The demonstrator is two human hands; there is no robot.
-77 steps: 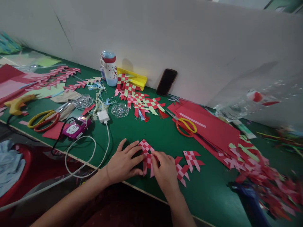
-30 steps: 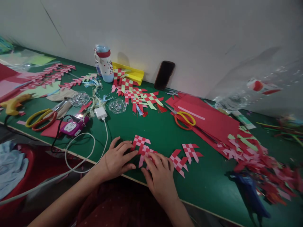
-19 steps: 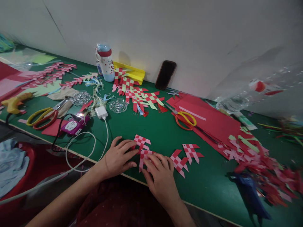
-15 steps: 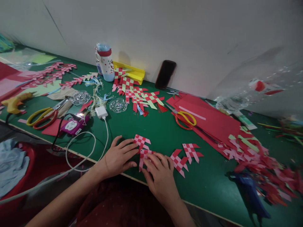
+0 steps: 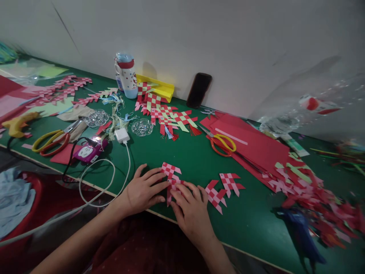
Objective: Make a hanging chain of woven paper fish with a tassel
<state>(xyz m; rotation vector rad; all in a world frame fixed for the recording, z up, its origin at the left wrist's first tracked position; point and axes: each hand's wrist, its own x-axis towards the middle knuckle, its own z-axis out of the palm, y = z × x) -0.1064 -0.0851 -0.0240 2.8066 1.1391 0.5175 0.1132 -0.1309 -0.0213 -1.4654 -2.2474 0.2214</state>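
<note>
My left hand (image 5: 145, 189) lies with spread fingers on the green table, its fingertips touching the left edge of a red and pink woven paper fish (image 5: 170, 170). Just below that one, a second woven paper fish (image 5: 172, 185) is partly covered by my right hand (image 5: 191, 203), whose fingers rest on it, stretched out. To the right of my right hand lie two more woven fish, a tilted paper fish (image 5: 216, 195) and an upright-looking paper fish (image 5: 230, 183). Both hands press things flat and grip nothing that I can see.
Orange-and-yellow scissors (image 5: 222, 142) lie by red paper sheets (image 5: 251, 140). Paper scraps (image 5: 310, 190) and a blue glue gun (image 5: 303, 232) are at right. A white cable (image 5: 114, 167) loops at left, near a purple power strip (image 5: 90, 150). A phone (image 5: 199, 90) leans on the wall.
My right hand has shifted slightly up and left, and the fish under it has moved with it, closer to the fish above. My left hand stays almost still.
</note>
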